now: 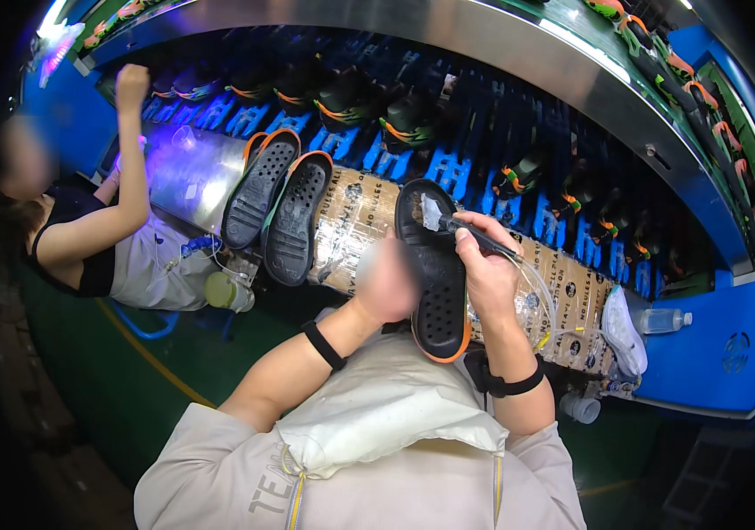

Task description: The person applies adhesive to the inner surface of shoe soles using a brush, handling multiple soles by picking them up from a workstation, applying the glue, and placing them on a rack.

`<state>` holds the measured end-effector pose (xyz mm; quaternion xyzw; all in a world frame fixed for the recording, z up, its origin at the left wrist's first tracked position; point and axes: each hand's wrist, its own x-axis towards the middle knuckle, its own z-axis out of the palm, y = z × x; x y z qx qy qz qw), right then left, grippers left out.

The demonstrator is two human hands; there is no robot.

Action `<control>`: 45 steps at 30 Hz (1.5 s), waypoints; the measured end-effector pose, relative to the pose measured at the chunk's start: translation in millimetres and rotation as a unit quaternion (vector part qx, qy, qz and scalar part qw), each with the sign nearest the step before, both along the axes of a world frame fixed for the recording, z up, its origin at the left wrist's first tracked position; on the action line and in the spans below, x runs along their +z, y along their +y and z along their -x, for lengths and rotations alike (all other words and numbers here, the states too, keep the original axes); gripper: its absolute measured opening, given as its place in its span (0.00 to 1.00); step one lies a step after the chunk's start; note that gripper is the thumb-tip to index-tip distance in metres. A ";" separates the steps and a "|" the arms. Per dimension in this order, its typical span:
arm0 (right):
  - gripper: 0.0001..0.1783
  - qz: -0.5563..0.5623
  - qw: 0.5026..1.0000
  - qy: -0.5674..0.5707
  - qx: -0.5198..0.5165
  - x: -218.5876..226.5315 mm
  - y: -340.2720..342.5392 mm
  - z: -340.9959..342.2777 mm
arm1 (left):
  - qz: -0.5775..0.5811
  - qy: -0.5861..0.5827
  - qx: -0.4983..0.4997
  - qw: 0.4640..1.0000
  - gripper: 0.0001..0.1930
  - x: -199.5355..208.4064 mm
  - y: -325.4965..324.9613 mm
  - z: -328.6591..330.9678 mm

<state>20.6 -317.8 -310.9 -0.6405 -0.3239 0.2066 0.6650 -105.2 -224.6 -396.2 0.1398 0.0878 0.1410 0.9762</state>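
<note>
The right hand (490,269) is closed around a black brush (488,240), its thumb and fingers wrapped on the handle, and the brush's pale-coated tip (431,212) touches the upper end of a black shoe sole (441,283). A thin clear tube (547,291) curves away from the handle. The sole, dotted with holes and edged in orange at its near end, lies lengthwise in front of the person, its far part over the cardboard-covered surface (355,225). The left hand (388,283) is at the sole's left edge; a blur hides its fingers, so how far they close I cannot tell. To the left, two more black soles with orange rims, an outer one (260,190) and an inner one (296,221), lie side by side. Beyond the surface, dark shoe uppers (408,124) stand in a row on blue racks (448,172). A clear bottle (663,321) lies at the right, beside a white cloth item (623,331). At the far left sits a co-worker (86,234), one forearm raised.
</note>
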 end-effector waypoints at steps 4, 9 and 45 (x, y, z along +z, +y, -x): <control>0.13 0.017 0.999 -0.029 -0.023 -1.3 3.8 5.1 | -0.014 0.000 0.008 1.000 0.48 5.0 -1.7 1.6; 0.13 0.029 0.994 -0.107 -0.026 2.4 -0.4 15.2 | -0.105 0.028 0.041 0.993 0.45 7.3 -3.6 -4.6; 0.15 0.020 0.868 -0.426 0.255 75.0 -33.9 -2.0 | -0.099 -0.070 0.054 0.991 0.50 57.3 33.0 -7.6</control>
